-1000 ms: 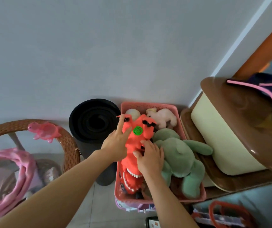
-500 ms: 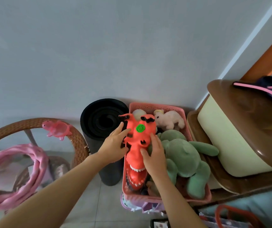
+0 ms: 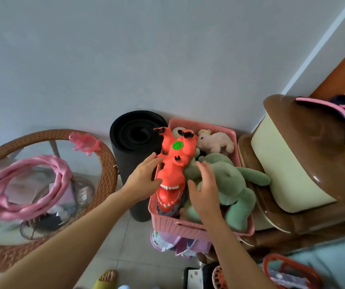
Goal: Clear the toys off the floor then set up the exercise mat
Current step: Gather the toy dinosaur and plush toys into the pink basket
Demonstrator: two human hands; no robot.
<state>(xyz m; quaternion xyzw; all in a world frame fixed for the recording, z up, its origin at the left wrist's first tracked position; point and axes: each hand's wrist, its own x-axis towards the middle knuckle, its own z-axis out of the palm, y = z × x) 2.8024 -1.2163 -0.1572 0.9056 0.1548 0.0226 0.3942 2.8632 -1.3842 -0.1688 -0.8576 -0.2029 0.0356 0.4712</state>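
An orange toy dinosaur (image 3: 173,161) lies belly-up in a pink basket (image 3: 190,228), head toward me, mouth open. A green plush (image 3: 230,184) and a pale pink plush (image 3: 215,141) share the basket. My left hand (image 3: 144,180) is at the dinosaur's left side with straight fingers, thumb near its jaw. My right hand (image 3: 205,195) hovers over the green plush, fingers spread, holding nothing. A rolled black exercise mat (image 3: 134,142) stands upright just left of the basket against the wall.
A round wicker glass-topped table (image 3: 104,163) at left carries a pink hoop (image 3: 31,184) and a pink turtle toy (image 3: 86,142). A cream bin with a brown lid (image 3: 292,159) stands right of the basket. An orange basket (image 3: 288,272) and clutter lie on the floor below.
Both hands have let go of the orange dinosaur and drawn back a little toward me; the dinosaur now rests in the basket. The view has shifted slightly.
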